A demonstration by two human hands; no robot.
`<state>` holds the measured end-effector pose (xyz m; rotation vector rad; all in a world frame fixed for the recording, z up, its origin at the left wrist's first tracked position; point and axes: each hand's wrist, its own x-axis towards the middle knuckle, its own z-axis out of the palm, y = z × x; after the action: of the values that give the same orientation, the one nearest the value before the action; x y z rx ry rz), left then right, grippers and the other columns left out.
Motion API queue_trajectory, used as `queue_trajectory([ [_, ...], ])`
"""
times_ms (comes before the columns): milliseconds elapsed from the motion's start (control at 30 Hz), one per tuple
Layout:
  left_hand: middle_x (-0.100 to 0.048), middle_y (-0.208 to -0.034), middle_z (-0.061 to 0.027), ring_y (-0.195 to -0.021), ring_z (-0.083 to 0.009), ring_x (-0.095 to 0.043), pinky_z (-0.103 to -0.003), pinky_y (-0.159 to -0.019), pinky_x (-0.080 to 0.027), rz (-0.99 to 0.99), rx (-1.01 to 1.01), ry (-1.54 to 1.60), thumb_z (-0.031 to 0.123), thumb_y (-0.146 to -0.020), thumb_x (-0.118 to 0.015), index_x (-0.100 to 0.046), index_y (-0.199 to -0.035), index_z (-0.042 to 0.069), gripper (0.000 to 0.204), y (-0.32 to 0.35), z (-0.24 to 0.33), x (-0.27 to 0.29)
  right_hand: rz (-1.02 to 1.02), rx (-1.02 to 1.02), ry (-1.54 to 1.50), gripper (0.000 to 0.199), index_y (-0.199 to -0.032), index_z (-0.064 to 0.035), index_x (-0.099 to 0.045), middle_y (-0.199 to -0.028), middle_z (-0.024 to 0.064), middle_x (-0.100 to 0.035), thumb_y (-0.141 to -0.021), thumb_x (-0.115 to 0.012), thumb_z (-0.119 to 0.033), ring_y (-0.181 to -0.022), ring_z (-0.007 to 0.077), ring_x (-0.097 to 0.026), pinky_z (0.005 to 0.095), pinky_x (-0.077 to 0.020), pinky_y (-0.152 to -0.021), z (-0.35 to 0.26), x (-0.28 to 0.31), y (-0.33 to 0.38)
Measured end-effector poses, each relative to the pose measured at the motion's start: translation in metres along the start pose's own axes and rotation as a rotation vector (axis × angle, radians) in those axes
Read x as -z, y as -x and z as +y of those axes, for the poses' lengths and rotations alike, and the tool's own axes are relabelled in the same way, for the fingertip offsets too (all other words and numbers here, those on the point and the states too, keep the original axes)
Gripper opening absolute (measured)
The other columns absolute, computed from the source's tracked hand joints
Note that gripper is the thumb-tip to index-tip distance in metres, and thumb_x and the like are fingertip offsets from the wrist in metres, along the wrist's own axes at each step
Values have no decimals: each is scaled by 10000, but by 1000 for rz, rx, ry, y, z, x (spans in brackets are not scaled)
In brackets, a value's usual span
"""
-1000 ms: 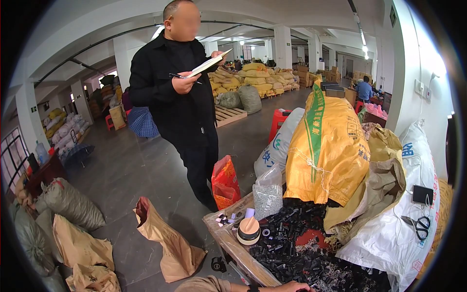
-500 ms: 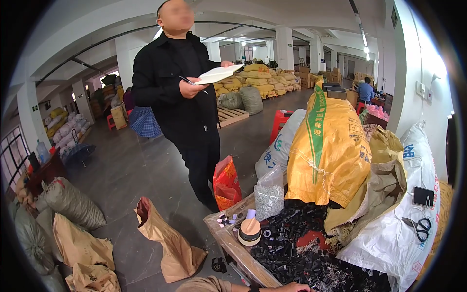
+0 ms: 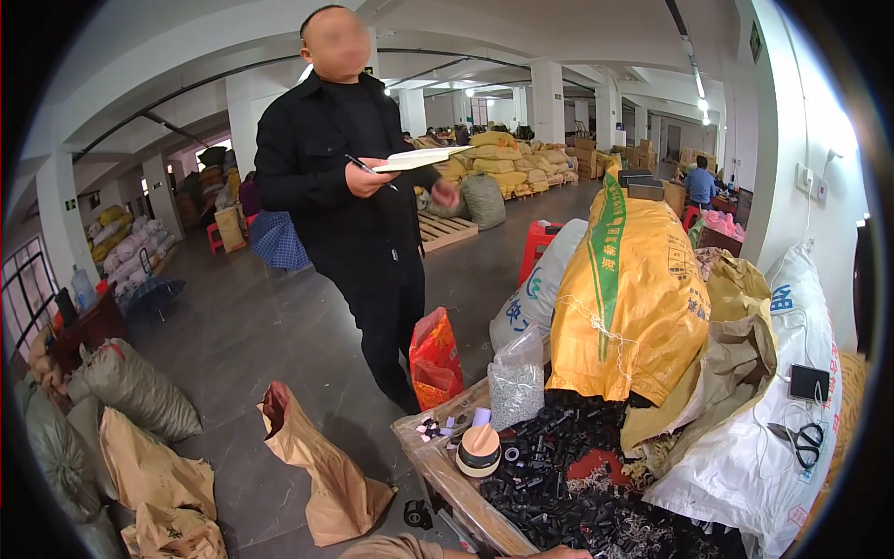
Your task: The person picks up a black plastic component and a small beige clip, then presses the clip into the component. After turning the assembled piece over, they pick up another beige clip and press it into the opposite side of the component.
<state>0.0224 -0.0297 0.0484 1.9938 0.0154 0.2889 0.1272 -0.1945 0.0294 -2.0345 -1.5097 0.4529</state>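
Pile of small black plastic parts (image 3: 568,475) lies on the wooden counter (image 3: 438,466), lower centre-right, running out of frame at the bottom edge. I cannot make out single pieces; they read as dark tubes and clips.

My own arm barely shows: a tan sleeve (image 3: 391,548) along the bottom edge and a sliver of a hand (image 3: 563,553) at the near rim of the pile. Which hand it is and whether its fingers are clenched or released I cannot tell; the other hand is out of view.

Roll of tape (image 3: 480,449) sits on the counter just beside the pile, a clear bag of pale bits (image 3: 517,382) behind it. Yellow sack (image 3: 633,289) stands against the far side of the pile. Scissors (image 3: 801,438) rest on a white sack (image 3: 754,466), right.

A person in black (image 3: 358,224) stands beyond the counter, pen in one hand, open notebook (image 3: 424,156) held level in front of the chest. Brown paper bag (image 3: 321,466) on the floor, left.
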Motion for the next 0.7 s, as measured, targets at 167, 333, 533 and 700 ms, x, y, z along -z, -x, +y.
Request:
queue_trajectory([
  [167,-576,-818,-160,-727,-283,-576,-346,-618,-456,-18,29,9,302,-646,-680,-542,-925,12,425,-1,1,1,-18,-27,18,615,-1258,-103,-277,-1144,193,-400,-753,-576,-287,-977,387,-391,479,-317,-823,-5,3,0],
  [333,-574,-820,-157,-729,-281,-572,-348,-623,-455,7,-24,-2,306,-650,-680,-539,-930,12,430,0,-2,-1,1,-13,-5,596,-1250,-102,-296,-1130,188,-417,-757,-573,-292,-976,383,-392,483,-318,-821,-1,-1,-2],
  [533,-570,-824,-151,-727,-276,-566,-349,-629,-454,-13,-4,2,311,-668,-670,-533,-957,15,436,-1,-4,2,50,13,2,580,-1242,-97,-313,-1110,190,-433,-762,-567,-302,-969,377,-397,483,-322,-806,-4,1,-6],
  [700,-567,-835,-146,-721,-268,-562,-345,-631,-454,-26,8,12,317,-684,-658,-529,-981,17,441,2,2,-1,26,19,-21,569,-1249,-102,-308,-1121,187,-421,-775,-556,-295,-959,369,-396,473,-317,-807,-1,1,-2],
])
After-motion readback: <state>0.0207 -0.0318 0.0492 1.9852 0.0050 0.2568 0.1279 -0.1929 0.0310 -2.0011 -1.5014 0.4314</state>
